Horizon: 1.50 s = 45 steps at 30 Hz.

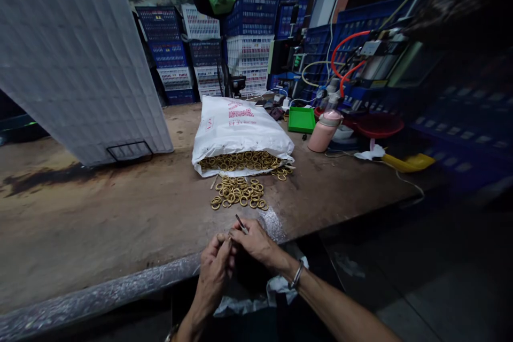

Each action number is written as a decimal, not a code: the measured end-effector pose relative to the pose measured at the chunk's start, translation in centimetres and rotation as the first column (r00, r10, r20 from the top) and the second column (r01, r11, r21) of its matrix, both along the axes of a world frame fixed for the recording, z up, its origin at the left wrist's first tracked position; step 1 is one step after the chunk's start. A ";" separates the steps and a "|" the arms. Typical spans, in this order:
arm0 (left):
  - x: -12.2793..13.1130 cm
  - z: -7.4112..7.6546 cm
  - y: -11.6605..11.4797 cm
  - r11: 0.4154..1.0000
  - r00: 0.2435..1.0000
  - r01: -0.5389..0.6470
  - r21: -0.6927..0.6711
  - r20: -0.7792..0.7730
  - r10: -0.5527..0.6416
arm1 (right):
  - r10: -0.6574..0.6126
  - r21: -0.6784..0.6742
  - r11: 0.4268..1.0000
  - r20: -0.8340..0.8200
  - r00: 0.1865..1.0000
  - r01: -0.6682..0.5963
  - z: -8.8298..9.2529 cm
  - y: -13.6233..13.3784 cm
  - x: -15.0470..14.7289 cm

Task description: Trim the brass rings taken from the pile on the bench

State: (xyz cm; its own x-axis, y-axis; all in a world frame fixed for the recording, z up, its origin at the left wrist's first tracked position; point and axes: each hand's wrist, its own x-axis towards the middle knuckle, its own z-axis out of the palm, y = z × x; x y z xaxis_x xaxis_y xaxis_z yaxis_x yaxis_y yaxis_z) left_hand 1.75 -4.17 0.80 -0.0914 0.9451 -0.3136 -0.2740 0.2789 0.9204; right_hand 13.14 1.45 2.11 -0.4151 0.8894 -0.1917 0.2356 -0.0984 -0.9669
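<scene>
Indoors, stacked crates [248, 48] back a worn wooden bench [120, 224]; right hand [256, 243] grip pinches a thin tool [241, 223].

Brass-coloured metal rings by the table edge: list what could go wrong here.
1. The loose pile of brass-coloured metal rings lies near the worn wooden table's edge; a nudge might roll some off.
2. The white plastic sack gapes open, so more rings could spill.
3. The thin metal tool in the right hand could jab the left hand.

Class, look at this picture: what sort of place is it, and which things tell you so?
Probably a small workshop or factory bench: stacked plastic crates behind, a white sack spilling brass-coloured rings on a worn wooden workbench, and a machine with red hoses.
</scene>
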 end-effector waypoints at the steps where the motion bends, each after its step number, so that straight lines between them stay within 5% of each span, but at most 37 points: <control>1: 0.0 0.1 -0.1 1.000 0.999 0.013 -0.018 0.053 -0.012 | 0.007 -0.004 1.000 -0.005 1.000 -0.007 0.0 0.1 0.0; 6: 0.0 0.5 -0.3 0.997 0.976 -0.058 -0.046 0.208 0.067 | -0.042 0.213 0.977 0.182 0.982 0.003 0.1 0.1 0.3; 11: 0.0 0.2 -0.1 0.997 0.974 -0.072 -0.022 0.214 0.075 | 0.027 0.432 0.862 0.485 0.874 -0.266 0.5 -0.7 0.6; 18: -0.2 -0.9 0.0 0.999 0.981 -0.053 0.008 0.187 0.050 | 0.030 0.420 0.809 0.670 0.742 -0.411 0.4 -1.2 0.3; 45: 0.0 1.1 -1.5 0.992 0.993 -0.092 0.091 -0.071 0.099 | -0.053 0.365 0.859 0.759 0.649 -0.358 0.4 -0.7 0.1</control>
